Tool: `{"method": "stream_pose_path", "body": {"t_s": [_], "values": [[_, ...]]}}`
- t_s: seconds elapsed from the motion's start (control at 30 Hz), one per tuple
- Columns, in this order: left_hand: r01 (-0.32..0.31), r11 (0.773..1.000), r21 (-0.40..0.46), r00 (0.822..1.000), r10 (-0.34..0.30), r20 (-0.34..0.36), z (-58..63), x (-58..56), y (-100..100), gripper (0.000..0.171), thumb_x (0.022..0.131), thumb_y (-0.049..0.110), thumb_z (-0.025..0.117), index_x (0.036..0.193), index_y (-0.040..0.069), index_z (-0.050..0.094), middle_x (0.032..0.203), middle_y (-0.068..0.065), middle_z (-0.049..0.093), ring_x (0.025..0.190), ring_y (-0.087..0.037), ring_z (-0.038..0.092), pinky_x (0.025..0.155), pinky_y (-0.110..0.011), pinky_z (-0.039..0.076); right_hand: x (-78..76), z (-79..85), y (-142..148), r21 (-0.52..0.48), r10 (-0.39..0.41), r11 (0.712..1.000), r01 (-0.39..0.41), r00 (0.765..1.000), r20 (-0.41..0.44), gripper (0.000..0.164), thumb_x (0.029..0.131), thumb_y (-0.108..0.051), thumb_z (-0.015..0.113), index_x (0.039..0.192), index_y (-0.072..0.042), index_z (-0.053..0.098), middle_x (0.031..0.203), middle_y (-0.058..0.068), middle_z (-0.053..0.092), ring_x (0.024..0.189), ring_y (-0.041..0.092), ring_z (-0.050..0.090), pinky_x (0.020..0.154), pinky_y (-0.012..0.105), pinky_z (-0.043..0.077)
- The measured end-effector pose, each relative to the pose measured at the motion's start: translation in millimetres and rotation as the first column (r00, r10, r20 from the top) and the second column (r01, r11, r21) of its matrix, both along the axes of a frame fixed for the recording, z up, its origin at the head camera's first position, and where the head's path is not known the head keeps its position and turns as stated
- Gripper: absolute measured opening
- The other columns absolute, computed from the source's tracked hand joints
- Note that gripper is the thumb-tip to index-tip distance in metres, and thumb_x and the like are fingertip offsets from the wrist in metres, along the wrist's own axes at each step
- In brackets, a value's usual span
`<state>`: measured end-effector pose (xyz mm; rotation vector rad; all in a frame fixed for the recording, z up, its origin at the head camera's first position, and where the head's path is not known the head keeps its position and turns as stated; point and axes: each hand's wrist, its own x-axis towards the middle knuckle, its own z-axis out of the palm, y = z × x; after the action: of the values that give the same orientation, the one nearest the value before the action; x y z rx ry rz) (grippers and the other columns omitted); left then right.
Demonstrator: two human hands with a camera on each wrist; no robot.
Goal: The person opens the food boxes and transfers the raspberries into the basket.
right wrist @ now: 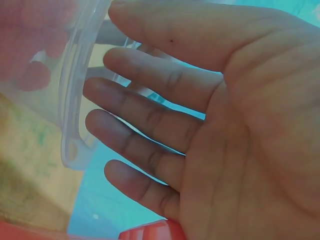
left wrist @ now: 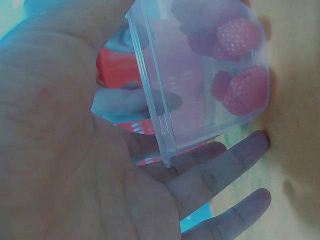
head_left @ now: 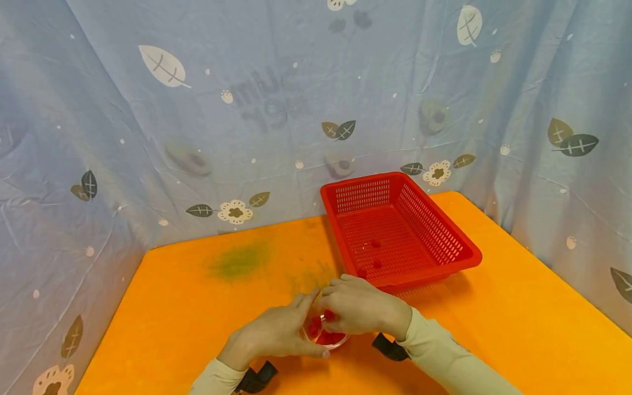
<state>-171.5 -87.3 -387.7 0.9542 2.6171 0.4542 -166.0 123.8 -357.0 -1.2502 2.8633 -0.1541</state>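
Low in the head view, the left hand frames a clear container of raspberries on an orange table, the right hand reaches over its rim, and a red basket holding a few more stands beyond; from the left wrist, straight, parted fingers flank the container; from the right wrist, loosely spread fingers show beside the rim
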Motion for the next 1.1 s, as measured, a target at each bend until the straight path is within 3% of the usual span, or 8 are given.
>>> {"method": "stream_pose_path", "body": {"t_s": [0.23, 0.5, 0.83, 0.93, 1.1], "values": [[-0.011, 1.000, -0.013, 1.000, 0.011, 0.019, -0.2, -0.6, 0, 0.117, 0.078, 0.079, 0.066, 0.163, 0.014, 0.018, 0.157, -0.009, 0.042, 0.102, -0.015, 0.069, 0.091, -0.040, 0.056, 1.5, 0.5, -2, 0.085, 0.004, 0.996, -0.004, 1.000, 0.000, 0.007, 0.085, -0.037, 0.081, 0.086, -0.031, 0.077, 0.089, -0.021, 0.066, 0.079, 0.003, 0.045, 0.072, 0.020, 0.032], [-0.005, 1.000, -0.002, 0.999, 0.005, 0.034, 0.1, -1.5, -1, 0.116, 0.078, 0.078, 0.067, 0.164, 0.018, 0.016, 0.152, -0.008, 0.046, 0.079, -0.003, 0.062, 0.079, -0.032, 0.055, 5.0, -0.9, -6, 0.167, -0.031, 0.986, 0.029, 0.999, 0.011, 0.015, 0.082, -0.041, 0.082, 0.094, -0.032, 0.078, 0.090, -0.019, 0.068, 0.081, 0.005, 0.049, 0.074, 0.022, 0.033], [-0.008, 1.000, 0.007, 0.999, 0.007, 0.038, -0.5, -1.6, 0, 0.115, 0.078, 0.076, 0.068, 0.164, 0.019, 0.016, 0.151, -0.006, 0.047, 0.075, -0.002, 0.059, 0.078, -0.031, 0.055, 8.1, -6.0, -9, 0.144, -0.046, 0.989, 0.039, 0.998, 0.045, 0.010, 0.084, -0.038, 0.081, 0.090, -0.032, 0.078, 0.088, -0.020, 0.070, 0.081, 0.004, 0.054, 0.079, 0.027, 0.038], [-0.006, 1.000, 0.004, 0.999, 0.006, 0.034, -0.8, -1.8, 0, 0.115, 0.078, 0.077, 0.068, 0.164, 0.019, 0.016, 0.152, -0.006, 0.047, 0.078, -0.002, 0.061, 0.081, -0.033, 0.056, 8.2, -9.1, -10, 0.138, -0.045, 0.990, 0.040, 0.998, 0.033, 0.010, 0.084, -0.039, 0.081, 0.084, -0.031, 0.076, 0.080, -0.022, 0.065, 0.078, 0.003, 0.054, 0.082, 0.029, 0.040], [-0.003, 1.000, 0.006, 0.999, 0.003, 0.033, -1.1, -2.2, 0, 0.115, 0.078, 0.077, 0.068, 0.163, 0.018, 0.017, 0.150, -0.006, 0.048, 0.077, -0.002, 0.061, 0.080, -0.033, 0.056, 8.6, -13.8, -13, 0.137, -0.045, 0.989, 0.048, 0.999, -0.020, 0.016, 0.086, -0.039, 0.080, 0.075, -0.031, 0.070, 0.065, -0.020, 0.054, 0.071, 0.003, 0.049, 0.074, 0.027, 0.033]]}}
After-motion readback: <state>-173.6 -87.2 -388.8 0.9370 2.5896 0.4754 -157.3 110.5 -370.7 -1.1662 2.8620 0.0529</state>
